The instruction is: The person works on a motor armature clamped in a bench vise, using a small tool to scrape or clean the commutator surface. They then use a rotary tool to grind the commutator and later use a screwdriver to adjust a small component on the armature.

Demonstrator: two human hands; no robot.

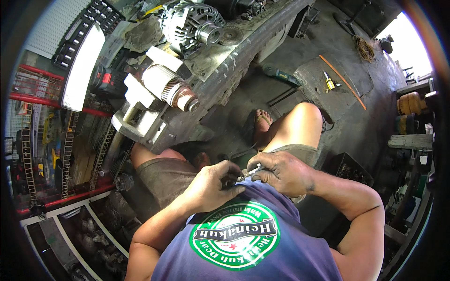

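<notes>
In front of my shirt, both hands come together over a small metal part point(249, 173). My left hand point(215, 186) closes its fingers around the darker end, which is mostly hidden. With thumb and forefinger, my right hand point(282, 174) pinches the lighter, thin end. The part is too small and covered for me to tell its kind. Ahead to the left, a copper-wound armature point(164, 84) rests on its side in a bench vise point(136, 124), untouched by either hand. Beyond it on the workbench stands an alternator point(190, 28) with a grooved pulley.
A socket set point(84, 33) and a black-red power tool point(104, 79) lie at the left of the bench. An angle grinder point(281, 75), a yellow-handled tool point(330, 84) and an orange strip point(342, 82) are on the floor. Divided parts bins point(54, 229) stand at lower left.
</notes>
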